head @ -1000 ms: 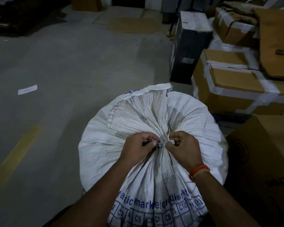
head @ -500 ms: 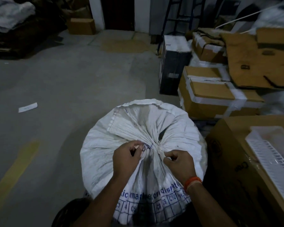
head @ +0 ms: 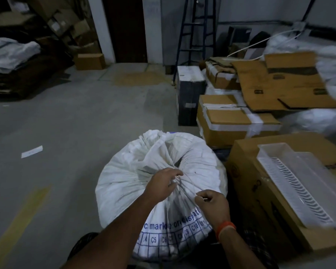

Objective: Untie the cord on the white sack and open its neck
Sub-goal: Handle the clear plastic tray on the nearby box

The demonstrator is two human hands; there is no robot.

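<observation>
A full white woven sack [head: 124, 179] with blue print stands on the floor in front of me. Its neck [head: 171, 158] is gathered into tight pleats at the top. My left hand [head: 163, 183] grips the gathered neck where the tie sits, fingers curled around it. My right hand [head: 211, 204], with an orange band at the wrist, is a little lower right of the neck and pinches a thin pale cord [head: 203, 199] between thumb and fingers. The knot itself is hidden under my left hand.
Taped cardboard boxes [head: 233, 121] and a black box [head: 188, 94] stand right of the sack. A large box [head: 260, 191] close on the right carries a clear plastic tray [head: 299, 187]. Grey concrete floor [head: 66, 133] spreads left, with a paper slip [head: 31, 151] on it. A ladder [head: 198, 30] stands behind.
My right hand has drawn down and to the right, away from the neck, pulling the cord. My left hand stays on the neck. The camera has tilted up, showing more of the room.
</observation>
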